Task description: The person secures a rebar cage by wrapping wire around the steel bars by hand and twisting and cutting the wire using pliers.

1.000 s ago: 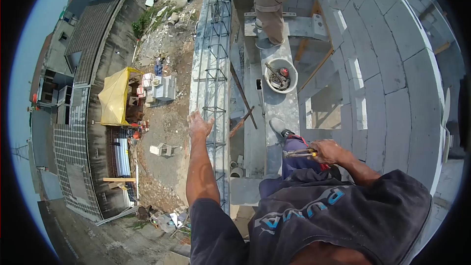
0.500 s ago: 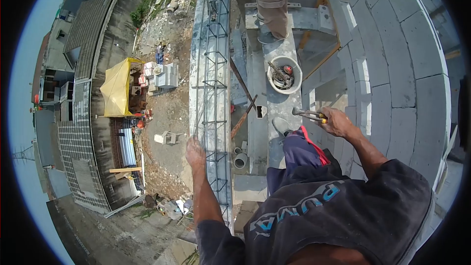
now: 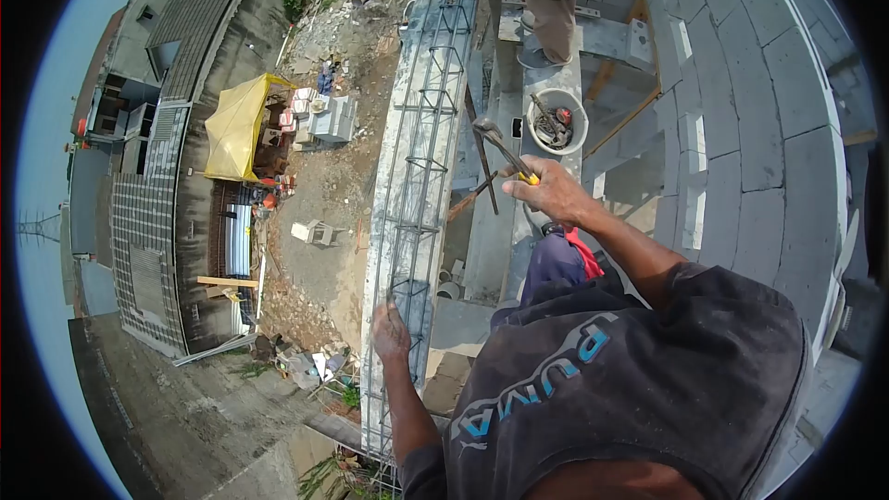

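Observation:
My left hand point(image 3: 392, 335) is at the outer edge of a long rebar cage point(image 3: 421, 193), which lies along the top of a concrete beam point(image 3: 378, 255). Its fingers are drawn together by a bar; whatever they hold is too small to make out. In my right hand point(image 3: 548, 193) is a pair of pincers point(image 3: 505, 148) with yellow on the grips. The pincers' head points toward the cage, just to its right, touching nothing I can see.
A white bucket point(image 3: 581, 130) with tools stands on a plank point(image 3: 548, 83) ahead. Another person's legs point(image 3: 553, 9) are beyond it. A grey block wall point(image 3: 732, 93) rises on the right. Left of the beam, the ground point(image 3: 319, 194) drops far below, with a yellow tarp point(image 3: 239, 130).
My right hand has swung left with the pincers, from above the plank toward the rebar cage. My left hand has shifted nearer to me along the cage. The view has turned slightly.

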A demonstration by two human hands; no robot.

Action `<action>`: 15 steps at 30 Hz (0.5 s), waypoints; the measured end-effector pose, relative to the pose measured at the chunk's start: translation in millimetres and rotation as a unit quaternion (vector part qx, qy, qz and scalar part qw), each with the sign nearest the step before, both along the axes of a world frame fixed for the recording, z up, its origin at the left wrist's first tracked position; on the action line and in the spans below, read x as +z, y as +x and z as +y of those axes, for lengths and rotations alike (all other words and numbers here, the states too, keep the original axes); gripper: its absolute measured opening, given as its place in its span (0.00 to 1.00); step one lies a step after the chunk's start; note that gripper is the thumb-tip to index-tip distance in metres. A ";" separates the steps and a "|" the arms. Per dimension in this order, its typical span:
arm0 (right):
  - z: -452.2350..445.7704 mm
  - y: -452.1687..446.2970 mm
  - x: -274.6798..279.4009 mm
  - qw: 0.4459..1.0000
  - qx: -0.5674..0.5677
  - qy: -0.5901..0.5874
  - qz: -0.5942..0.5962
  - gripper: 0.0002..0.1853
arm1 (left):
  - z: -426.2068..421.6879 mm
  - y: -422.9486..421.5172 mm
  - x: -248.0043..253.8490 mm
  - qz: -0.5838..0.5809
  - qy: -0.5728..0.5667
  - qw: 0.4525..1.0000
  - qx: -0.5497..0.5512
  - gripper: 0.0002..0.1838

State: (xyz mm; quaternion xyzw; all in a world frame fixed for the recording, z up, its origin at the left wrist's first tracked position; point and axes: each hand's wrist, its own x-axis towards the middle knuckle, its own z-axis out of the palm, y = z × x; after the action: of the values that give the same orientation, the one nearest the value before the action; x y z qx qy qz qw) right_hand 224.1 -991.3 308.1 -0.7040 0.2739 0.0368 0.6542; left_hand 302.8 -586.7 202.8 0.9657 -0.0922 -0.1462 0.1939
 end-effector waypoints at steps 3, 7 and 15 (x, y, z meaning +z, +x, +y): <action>11.9 36.2 -33.7 0.998 -0.001 -0.040 -0.056 0.20 | 1.8 -23.4 -20.5 -0.062 -0.050 0.994 -0.073 0.20; 18.0 87.0 -70.3 0.996 -0.039 -0.020 -0.078 0.18 | -39.4 -23.5 11.1 0.070 0.029 0.995 0.066 0.19; -16.1 215.7 -139.5 0.983 -0.162 0.090 0.006 0.20 | -30.1 -32.6 -15.2 -0.010 -0.005 0.999 0.038 0.19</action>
State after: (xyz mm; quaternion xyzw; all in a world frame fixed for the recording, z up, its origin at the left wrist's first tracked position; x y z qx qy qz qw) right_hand 439.8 -1007.4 168.6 -0.5884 0.3836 -0.0411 0.7106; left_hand 270.2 -616.8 187.6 0.9690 -0.0584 -0.1284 0.2027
